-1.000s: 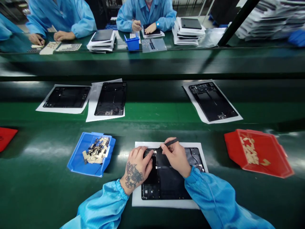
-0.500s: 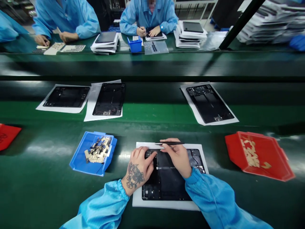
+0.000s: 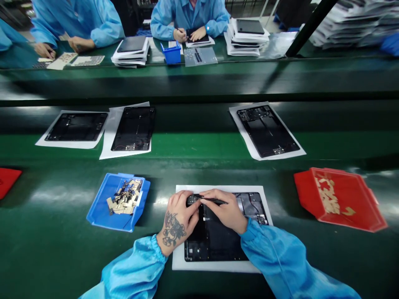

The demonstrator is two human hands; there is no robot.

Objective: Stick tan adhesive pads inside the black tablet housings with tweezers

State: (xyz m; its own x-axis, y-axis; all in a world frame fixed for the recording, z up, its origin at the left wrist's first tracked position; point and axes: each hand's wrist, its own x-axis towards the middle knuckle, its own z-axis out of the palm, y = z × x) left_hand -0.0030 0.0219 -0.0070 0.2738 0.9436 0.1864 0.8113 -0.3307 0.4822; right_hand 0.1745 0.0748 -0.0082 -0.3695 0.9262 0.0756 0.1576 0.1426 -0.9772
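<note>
A black tablet frame (image 3: 218, 241) lies on a white sheet (image 3: 183, 261) in front of me on the green bench. My left hand (image 3: 177, 218), tattooed on its back, rests on the frame's upper left corner with fingers curled and pressed down. My right hand (image 3: 226, 211) grips black tweezers (image 3: 210, 200) lying nearly flat, tips pointing left toward my left fingertips at the frame's top edge. Both sleeves are blue.
A blue tray (image 3: 102, 207) of small gold and black parts sits to my left, a red tray (image 3: 358, 207) with gold scraps to my right. Three more frames on white sheets (image 3: 268, 131) lie on the belt beyond. People in blue work across the far bench (image 3: 187, 20).
The tweezers have swung from upright to nearly flat and dropped onto the frame's top edge. My right hand moved left, closer to my left hand. The frames on the belt shifted left.
</note>
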